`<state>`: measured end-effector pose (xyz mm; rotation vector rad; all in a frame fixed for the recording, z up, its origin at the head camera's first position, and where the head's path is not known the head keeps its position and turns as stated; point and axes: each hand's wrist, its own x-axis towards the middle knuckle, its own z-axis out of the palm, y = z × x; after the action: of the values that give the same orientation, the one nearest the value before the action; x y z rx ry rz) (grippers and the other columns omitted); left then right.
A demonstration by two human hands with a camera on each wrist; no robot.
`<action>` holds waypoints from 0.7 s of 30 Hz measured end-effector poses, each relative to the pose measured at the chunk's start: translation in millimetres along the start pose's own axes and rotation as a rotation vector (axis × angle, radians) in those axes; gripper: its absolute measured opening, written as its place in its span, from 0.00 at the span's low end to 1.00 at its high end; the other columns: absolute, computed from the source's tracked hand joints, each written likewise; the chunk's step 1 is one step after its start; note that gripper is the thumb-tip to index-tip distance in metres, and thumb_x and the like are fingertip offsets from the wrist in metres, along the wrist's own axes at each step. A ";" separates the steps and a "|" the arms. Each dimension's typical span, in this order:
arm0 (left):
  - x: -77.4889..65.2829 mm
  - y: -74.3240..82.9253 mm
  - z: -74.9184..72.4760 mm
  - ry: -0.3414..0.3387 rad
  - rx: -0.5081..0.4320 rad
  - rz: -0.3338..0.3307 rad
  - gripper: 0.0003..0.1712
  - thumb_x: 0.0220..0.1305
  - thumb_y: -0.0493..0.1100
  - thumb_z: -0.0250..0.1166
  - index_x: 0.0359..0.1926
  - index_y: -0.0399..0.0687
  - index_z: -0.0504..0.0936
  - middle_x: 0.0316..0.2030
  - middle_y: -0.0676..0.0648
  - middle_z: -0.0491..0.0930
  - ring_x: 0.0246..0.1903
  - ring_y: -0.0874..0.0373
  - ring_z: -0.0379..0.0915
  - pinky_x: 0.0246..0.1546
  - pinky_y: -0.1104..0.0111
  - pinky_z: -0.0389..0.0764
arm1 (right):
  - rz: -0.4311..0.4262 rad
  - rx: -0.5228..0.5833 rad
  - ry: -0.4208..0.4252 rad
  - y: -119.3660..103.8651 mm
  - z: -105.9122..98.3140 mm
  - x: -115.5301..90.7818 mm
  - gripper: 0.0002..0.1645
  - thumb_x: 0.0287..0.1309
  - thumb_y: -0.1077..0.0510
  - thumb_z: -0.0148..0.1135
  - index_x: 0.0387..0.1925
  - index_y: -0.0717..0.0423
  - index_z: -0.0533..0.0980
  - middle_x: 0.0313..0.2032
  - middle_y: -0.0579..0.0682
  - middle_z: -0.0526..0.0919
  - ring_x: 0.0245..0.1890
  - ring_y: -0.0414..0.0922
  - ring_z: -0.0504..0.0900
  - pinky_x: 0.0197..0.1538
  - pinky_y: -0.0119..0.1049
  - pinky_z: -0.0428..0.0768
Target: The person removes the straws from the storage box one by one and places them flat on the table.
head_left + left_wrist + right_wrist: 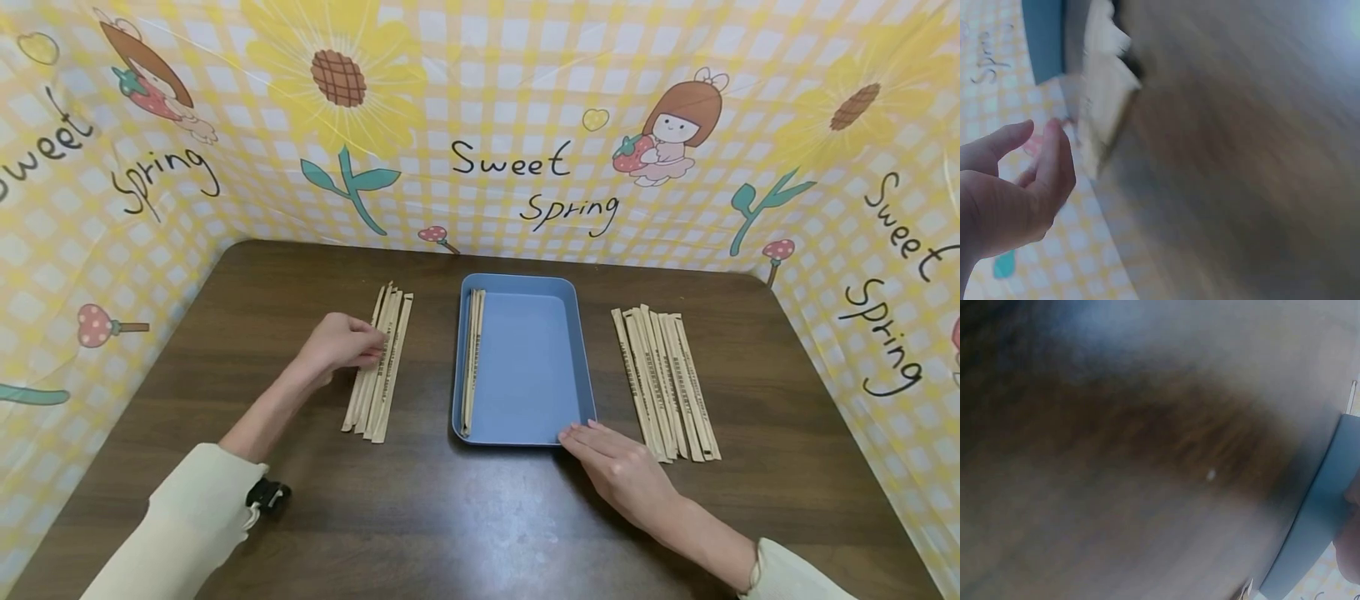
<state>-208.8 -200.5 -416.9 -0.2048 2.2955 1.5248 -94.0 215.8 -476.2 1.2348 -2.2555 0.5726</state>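
Note:
My left hand [347, 342] is over the left group of slim, printed paper-wrapped sticks [396, 367], fingertips overlapping them in the head view. In the left wrist view the thumb and bent fingers of the left hand [1022, 181] stand apart with nothing between them, beside the blurred sticks [1107, 100]. A blue rectangular tray [528, 433] lies in the middle, with a few wrapped sticks [474, 358] along its left wall. With fingers extended, my right hand [618, 467] rests at the tray's near right corner. Only part of the right hand [1350, 550] shows in its wrist view, by the tray [1310, 531].
Right of the tray lies another group of several wrapped sticks [663, 383], roughly side by side. All of it is on a dark wooden table [465, 525]. A yellow checked cloth [510, 108] with printed flowers and figures hangs around the back and sides.

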 end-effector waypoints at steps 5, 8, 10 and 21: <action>0.1 25.6 24.5 -0.106 -0.126 -0.025 0.23 0.71 0.37 0.59 0.59 0.20 0.73 0.46 0.30 0.81 0.42 0.50 0.83 0.51 0.64 0.82 | -0.002 0.005 0.000 0.2 0.0 -0.2 0.23 0.77 0.60 0.42 0.47 0.65 0.84 0.45 0.56 0.87 0.45 0.52 0.86 0.53 0.47 0.82; 0.8 37.8 39.1 -0.161 -0.179 -0.031 0.23 0.73 0.37 0.57 0.59 0.21 0.73 0.47 0.31 0.81 0.43 0.50 0.83 0.53 0.61 0.81 | -0.005 0.000 0.005 0.4 0.4 -0.3 0.23 0.77 0.60 0.42 0.47 0.65 0.84 0.45 0.56 0.87 0.45 0.52 0.86 0.53 0.47 0.82; 1.8 44.2 48.4 -0.187 -0.205 -0.037 0.22 0.74 0.38 0.56 0.58 0.21 0.74 0.47 0.31 0.82 0.44 0.49 0.83 0.55 0.59 0.79 | -0.008 0.002 0.007 0.3 0.6 -0.2 0.22 0.77 0.60 0.43 0.47 0.65 0.84 0.45 0.56 0.87 0.45 0.52 0.86 0.53 0.47 0.82; 2.7 66.8 87.0 -0.216 -0.188 -0.063 0.25 0.73 0.40 0.55 0.62 0.23 0.72 0.56 0.28 0.75 0.56 0.40 0.75 0.54 0.63 0.81 | -0.005 0.003 0.005 0.4 0.0 0.4 0.22 0.77 0.60 0.43 0.47 0.65 0.84 0.45 0.56 0.87 0.45 0.52 0.86 0.53 0.47 0.82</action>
<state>-213.1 -94.0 -390.5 -0.1526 1.9634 1.6440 -94.5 215.8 -476.0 1.2391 -2.2479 0.5767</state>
